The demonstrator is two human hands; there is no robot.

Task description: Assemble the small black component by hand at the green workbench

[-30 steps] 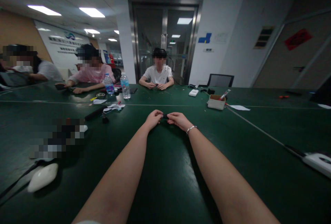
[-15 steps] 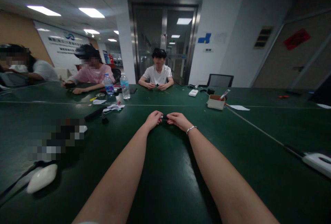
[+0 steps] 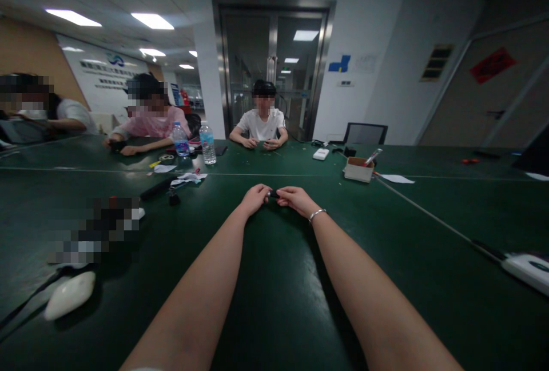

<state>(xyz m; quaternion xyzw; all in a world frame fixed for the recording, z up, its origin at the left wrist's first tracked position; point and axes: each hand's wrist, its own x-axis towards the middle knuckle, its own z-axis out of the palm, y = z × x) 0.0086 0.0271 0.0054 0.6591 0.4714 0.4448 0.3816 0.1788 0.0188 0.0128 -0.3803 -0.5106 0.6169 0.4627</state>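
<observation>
Nearest the camera, on the dark green table [image 3: 278,302]: two bare forearms stretched forward, a white mouse-like object [image 3: 70,294] off to the left, a white device [image 3: 526,267] at the right edge. Further out, left hand [image 3: 255,196] and right hand [image 3: 295,198] brought together low over the tabletop, fingertips of both pressed onto a small dark object [image 3: 271,194] held between them; silver bracelet [image 3: 317,212] on the right wrist. Too small and dim to name the piece more exactly. Held at either end, bridging the gap between the two pinches, barely clear of the table.

Risk, as a judgement: so little to hold that a slip of either fingertip could drop the piece onto the dark surface, where it would be hard to spot; pulling or twisting unevenly could flick it toward the clutter on the left.

Beyond, two water bottles [image 3: 207,142], scraps of paper [image 3: 189,176], a small cardboard box [image 3: 359,168]. Farthest, a person in a white shirt [image 3: 262,125] seated opposite, others at the left, glass doors [image 3: 274,68] behind.
</observation>
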